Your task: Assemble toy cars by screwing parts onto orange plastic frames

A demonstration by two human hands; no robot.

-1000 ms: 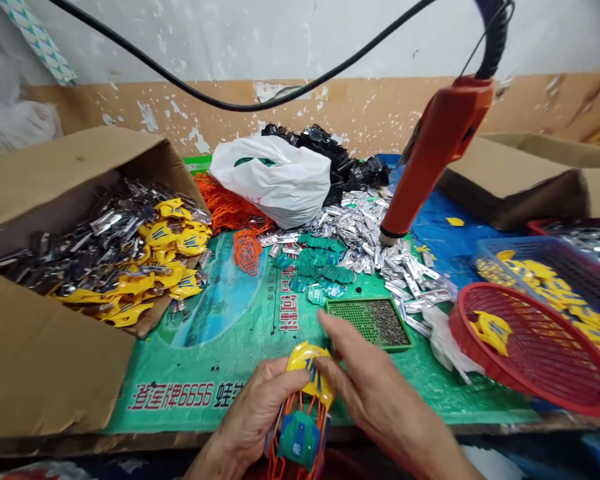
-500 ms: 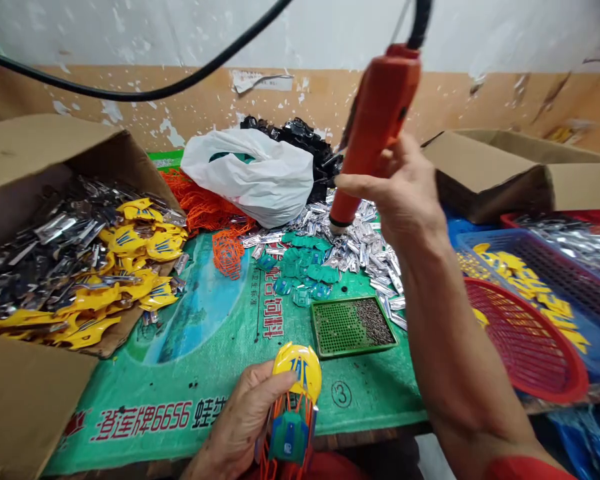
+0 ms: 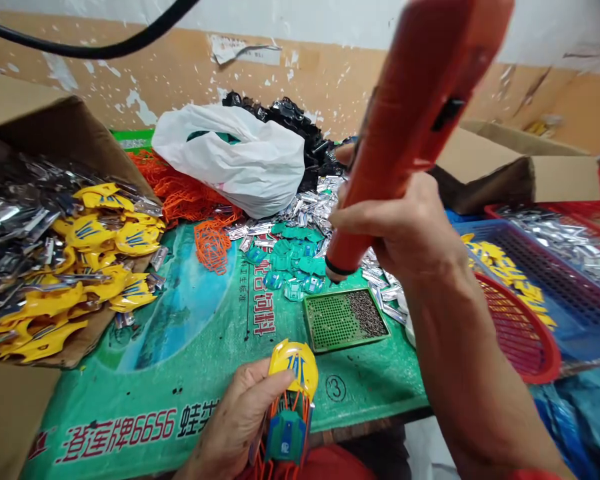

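Low at the front edge, my left hand (image 3: pixel 240 413) is closed around a toy car body (image 3: pixel 296 368), its thumb pressed on the yellow front shell. Orange frame strips and a green-blue piece make up the rest of that body. My right hand (image 3: pixel 405 227) grips a red electric screwdriver (image 3: pixel 405 127), raised and tilted with its dark-ringed tip pointing down. Beneath the tip lies a green perforated tray (image 3: pixel 330 327) with small dark screws (image 3: pixel 370 312) piled at its right side. The screwdriver tip appears apart from the screws.
Green pieces (image 3: pixel 300 257) and silver parts (image 3: pixel 310 207) lie behind the tray. A white bag (image 3: pixel 235 160) stands further back. On the left, a cardboard box (image 3: pixel 25 107) spills yellow shells (image 3: pixel 87 230); on the right are a red basket (image 3: pixel 520 333) and blue crate (image 3: pixel 570 300).
My right hand has brought the screwdriver nearer and lower, its tip now close above the screw tray. The view has shifted slightly; my left hand still holds the toy car body.
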